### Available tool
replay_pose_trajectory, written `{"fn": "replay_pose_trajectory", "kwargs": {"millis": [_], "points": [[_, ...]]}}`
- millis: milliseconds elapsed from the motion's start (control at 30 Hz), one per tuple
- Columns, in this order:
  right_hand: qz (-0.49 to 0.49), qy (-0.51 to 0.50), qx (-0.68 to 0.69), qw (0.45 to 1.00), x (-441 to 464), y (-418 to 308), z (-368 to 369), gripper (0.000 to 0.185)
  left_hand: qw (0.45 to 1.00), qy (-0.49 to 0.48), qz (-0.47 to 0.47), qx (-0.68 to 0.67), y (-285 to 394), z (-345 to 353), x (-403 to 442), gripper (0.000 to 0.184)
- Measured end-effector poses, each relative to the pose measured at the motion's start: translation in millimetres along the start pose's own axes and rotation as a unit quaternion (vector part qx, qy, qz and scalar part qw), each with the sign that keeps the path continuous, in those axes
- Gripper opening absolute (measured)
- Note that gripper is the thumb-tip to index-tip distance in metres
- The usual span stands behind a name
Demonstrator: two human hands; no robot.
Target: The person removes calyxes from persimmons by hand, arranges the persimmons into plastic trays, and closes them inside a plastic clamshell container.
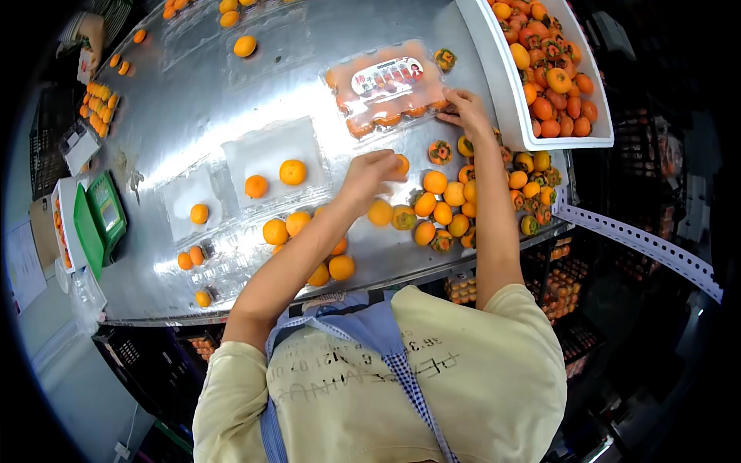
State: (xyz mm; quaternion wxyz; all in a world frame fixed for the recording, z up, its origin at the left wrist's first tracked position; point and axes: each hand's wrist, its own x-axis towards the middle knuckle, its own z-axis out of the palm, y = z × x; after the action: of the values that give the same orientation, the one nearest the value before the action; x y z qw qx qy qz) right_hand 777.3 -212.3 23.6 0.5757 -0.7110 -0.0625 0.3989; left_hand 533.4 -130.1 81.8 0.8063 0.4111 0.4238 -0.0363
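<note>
My left hand [368,182] is closed with its fingertips round an orange persimmon [400,165], a little above the metal table. My right hand [466,114] grips the near right corner of a clear plastic fruit box [380,108]. That box is filled with persimmons and has a white printed label on top. Below my hands lies a spread of loose persimmons [434,182], some turned leaf-side up. One loose persimmon [440,151] sits just under the box, and another persimmon [444,59] is at its far right corner.
A white foam crate [532,143] full of persimmons stands at the right. Open clear trays [272,147] holding few fruits lie at centre left. A green scale [104,216] is at the left edge. Another person's hand [91,35] shows at the far left. A perforated strip [641,235] juts out right.
</note>
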Motion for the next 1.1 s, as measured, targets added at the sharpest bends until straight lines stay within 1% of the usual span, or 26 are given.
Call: {"fn": "replay_pose_trajectory", "kwargs": {"millis": [33,100,133,200,233,300,333,367,400,433,467,567,633,767,833,867,933,967,1000,1033,1067,1100], "points": [[0.006,-0.003,0.002,1.0,-6,-1,3,0.047,0.996,0.007,0.004,-0.084,-4,1,7,0.033],[0.014,-0.013,0.008,1.0,-12,-3,9,0.049,0.969,0.021,0.019,-0.246,-9,-4,32,0.032],[0.016,-0.02,0.013,1.0,-13,-2,10,0.049,0.963,0.042,0.053,-0.261,-4,-3,34,0.033],[0.014,-0.039,0.024,0.999,-12,2,11,0.047,0.939,0.092,0.052,-0.328,-1,-7,56,0.032],[0.008,-0.03,0.031,0.999,-14,5,10,0.046,0.923,0.116,0.054,-0.362,-4,-10,68,0.032],[-0.008,-0.026,0.045,0.999,-19,7,15,0.043,0.919,0.1,0.098,-0.369,-18,-19,96,0.029],[-0.001,-0.01,0.033,0.999,-21,5,20,0.042,0.925,0.114,0.11,-0.346,-18,-18,95,0.028],[0.008,0.004,0.021,1.0,-24,6,23,0.042,0.902,0.126,0.105,-0.399,-20,-20,103,0.027],[0.006,0.004,0.028,1.0,-24,8,25,0.042,0.898,0.158,0.09,-0.4,-18,-20,107,0.025],[0.004,0.006,0.034,0.999,-23,11,26,0.042,0.902,0.177,0.101,-0.38,-15,-18,103,0.024],[0.007,0.0,0.048,0.999,-21,16,28,0.042,0.908,0.197,0.076,-0.363,-2,-13,89,0.019],[0.011,0.005,0.091,0.996,-23,22,32,0.041,0.913,0.233,0.087,-0.323,7,-17,90,0.013],[0.006,0.018,0.129,0.992,-32,22,42,0.041,0.914,0.252,0.091,-0.305,10,-24,96,0.014],[-0.006,0.006,0.157,0.988,-29,27,51,0.039,0.918,0.299,0.1,-0.241,22,-34,101,0.02],[-0.01,-0.011,0.191,0.981,-30,28,56,0.034,0.915,0.332,0.107,-0.202,27,-35,104,0.028],[-0.012,-0.015,0.207,0.978,-30,29,56,0.032,0.924,0.332,0.104,-0.159,28,-38,106,0.031],[-0.013,0.0,0.258,0.966,-31,31,61,0.023,0.934,0.336,0.083,-0.084,32,-43,107,0.035],[-0.03,-0.008,0.292,0.956,-25,42,61,0.018,0.936,0.342,0.067,-0.052,33,-44,106,0.037],[-0.033,0.0,0.324,0.946,-26,47,64,0.016,0.939,0.332,0.062,-0.067,37,-40,97,0.034],[-0.016,-0.014,0.364,0.931,-16,63,65,0.014,0.941,0.324,0.059,-0.083,43,-37,91,0.03],[-0.007,0.014,0.413,0.911,-37,49,81,0.012,0.932,0.327,0.082,-0.134,41,-36,96,0.025],[0.012,-0.002,0.441,0.898,-38,57,88,0.012,0.919,0.332,0.107,-0.186,39,-36,101,0.021]]}}
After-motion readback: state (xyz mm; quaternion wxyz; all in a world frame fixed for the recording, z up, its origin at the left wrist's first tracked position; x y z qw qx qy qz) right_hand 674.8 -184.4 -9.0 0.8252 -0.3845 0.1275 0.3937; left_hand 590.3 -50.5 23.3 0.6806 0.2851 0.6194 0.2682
